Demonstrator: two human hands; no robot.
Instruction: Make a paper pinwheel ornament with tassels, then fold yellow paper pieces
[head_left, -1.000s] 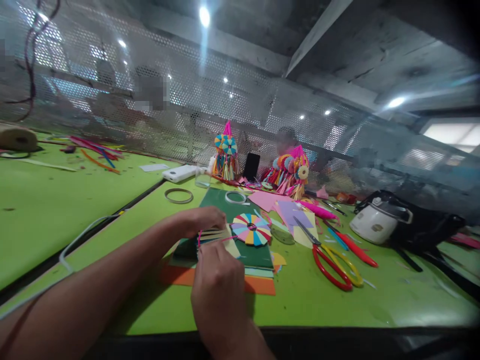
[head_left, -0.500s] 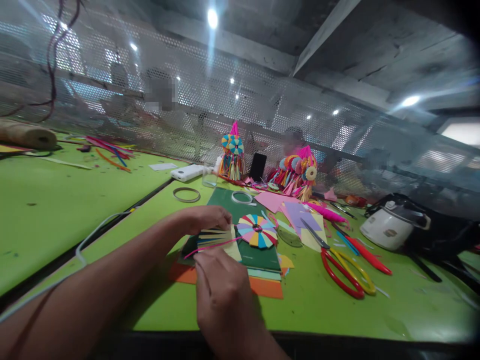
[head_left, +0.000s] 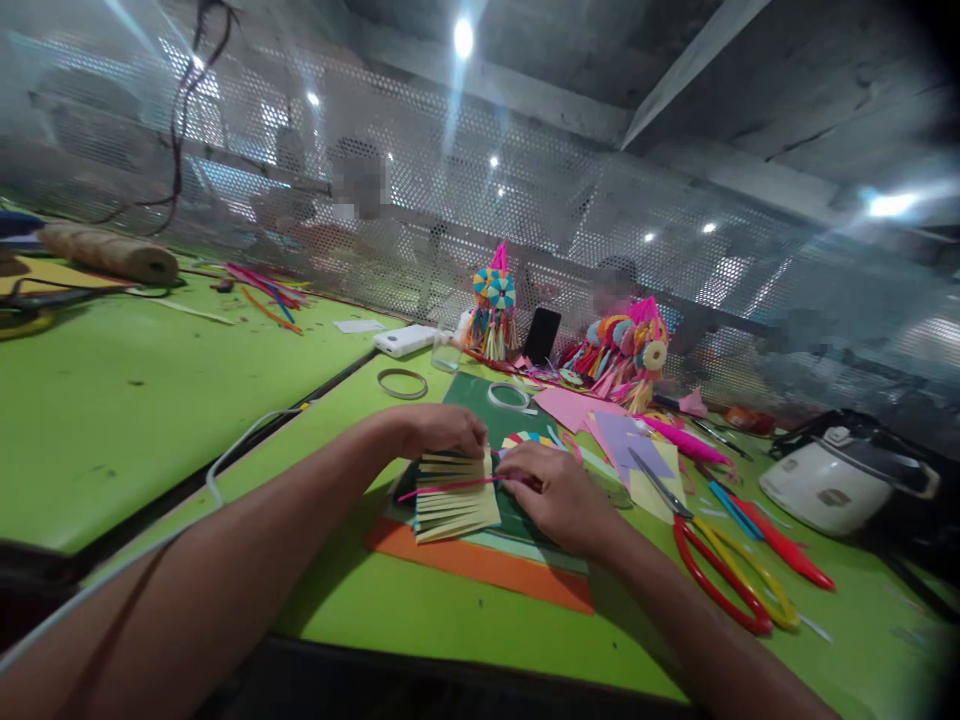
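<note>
A cream paper cut into a fringe [head_left: 454, 522] lies over green sheets, its strips pointing left. Across it runs a thin pink strip [head_left: 442, 488]. My left hand [head_left: 446, 432] is closed at the top edge of the fringed paper, fingertips curled down onto it. From the right, my right hand [head_left: 559, 492] pinches the right end of the pink strip beside the paper's uncut edge. Behind that hand a multicoloured paper rosette [head_left: 525, 438] is mostly hidden. Under the work are a dark green sheet [head_left: 466, 395] and an orange sheet [head_left: 480, 570].
Scissors with red and yellow handles [head_left: 724, 570] lie open on the right, near a white pot-like appliance [head_left: 817, 485]. Tape rolls, a phone [head_left: 541, 336] and tasselled paper ornaments [head_left: 493, 300] stand behind. A white cable [head_left: 225, 455] crosses at left.
My right hand has moved from the front of the fringed paper to its right side, now covering most of the rosette. More of the fringe shows. The view has shifted slightly left.
</note>
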